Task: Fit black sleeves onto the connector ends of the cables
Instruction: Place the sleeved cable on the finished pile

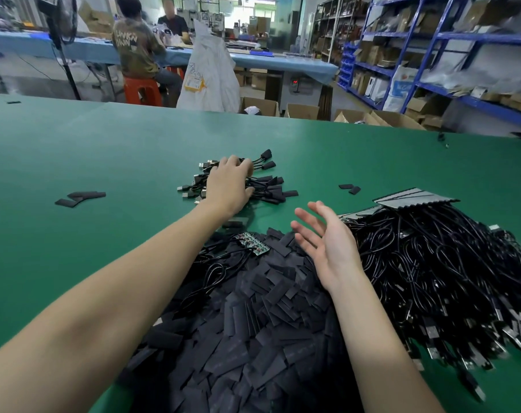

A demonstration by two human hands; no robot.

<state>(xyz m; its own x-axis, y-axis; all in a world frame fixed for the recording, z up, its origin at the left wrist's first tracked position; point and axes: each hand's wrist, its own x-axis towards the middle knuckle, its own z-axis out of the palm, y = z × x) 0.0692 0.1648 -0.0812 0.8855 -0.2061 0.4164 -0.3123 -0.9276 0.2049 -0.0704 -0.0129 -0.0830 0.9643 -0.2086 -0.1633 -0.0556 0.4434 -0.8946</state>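
Only "UNKN OWN" reads, on a shirt; left hand presses sleeved cables, right hand splayed.

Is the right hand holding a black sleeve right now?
No, the right hand hovers open and empty, fingers spread, above the heap of flat black sleeves.

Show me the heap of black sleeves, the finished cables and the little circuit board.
Heap of black sleeves (253,323), head view, middle of heap.
Finished cables (268,186), head view, sleeved ends.
Circuit board (252,244), head view, its middle.
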